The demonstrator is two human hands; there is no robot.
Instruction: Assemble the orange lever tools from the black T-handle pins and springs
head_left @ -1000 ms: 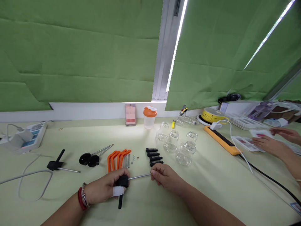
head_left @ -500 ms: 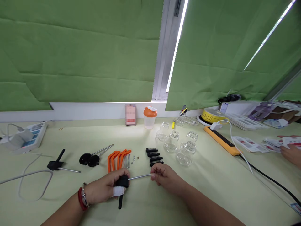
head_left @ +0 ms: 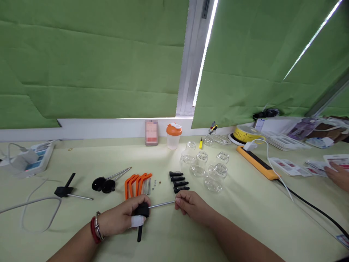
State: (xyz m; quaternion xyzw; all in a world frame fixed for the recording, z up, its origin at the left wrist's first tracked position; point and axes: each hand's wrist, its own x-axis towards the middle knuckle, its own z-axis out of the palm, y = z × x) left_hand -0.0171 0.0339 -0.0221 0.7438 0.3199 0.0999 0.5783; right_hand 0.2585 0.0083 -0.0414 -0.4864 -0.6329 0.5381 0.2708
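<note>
Left hand: closed firmly round black part, white tape on thumb, slim lever pointing down towards near edge of table.
Right hand: fingertips pinched together on far end of rod, other fingers curled in; exact tip hidden.
Black part and rod: joined to the eye, held out between both hands, rod almost level and tilted slightly up towards right hand. Supported at both ends, by judgement steady. Firmness of joint: cannot tell.
Orange parts: standing in a row just beyond left hand, lower ends partly hidden by it. Tight spot on that side, by judgement.
Pins: lying just beside orange parts, on the right.
Small bits: scattered singly beside pins, too small to identify; easily knocked, by judgement.
Spring pieces: stacked in a slanting column, nearest one just beyond right hand.
Discs: two, black, with metal stems, left of orange parts.
Spare part: similar in form, black with rod, lying at far left near white cord.
Glasses: grouped beyond spring pieces, to the right.
Co-worker's hand: at far right edge, on white card, well apart from right hand.
</note>
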